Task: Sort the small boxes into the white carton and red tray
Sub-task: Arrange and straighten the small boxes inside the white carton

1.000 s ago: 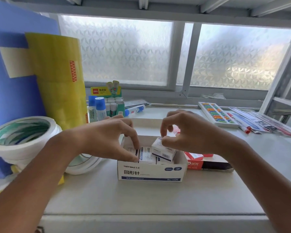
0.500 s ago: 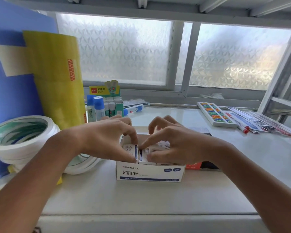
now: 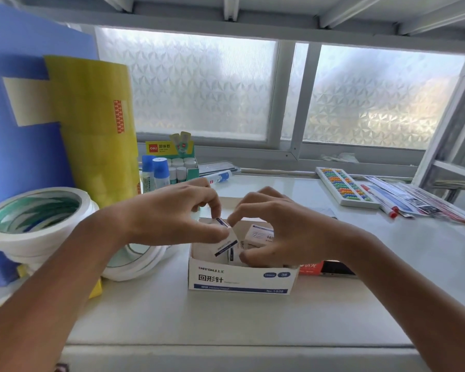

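My left hand (image 3: 177, 218) has just tipped a small box (image 3: 225, 241) up, pinched, inside the white carton (image 3: 242, 277); right hand (image 3: 274, 232) presses neighbours, grip unclear. Packing's tightening.

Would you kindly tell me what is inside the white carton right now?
Several small white boxes: one tilted in the left hand, another by the right hand. The carton wall and both hands hide the rest.

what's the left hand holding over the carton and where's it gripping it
The left hand pinches a tilted small white box by its upper end, over the white carton.
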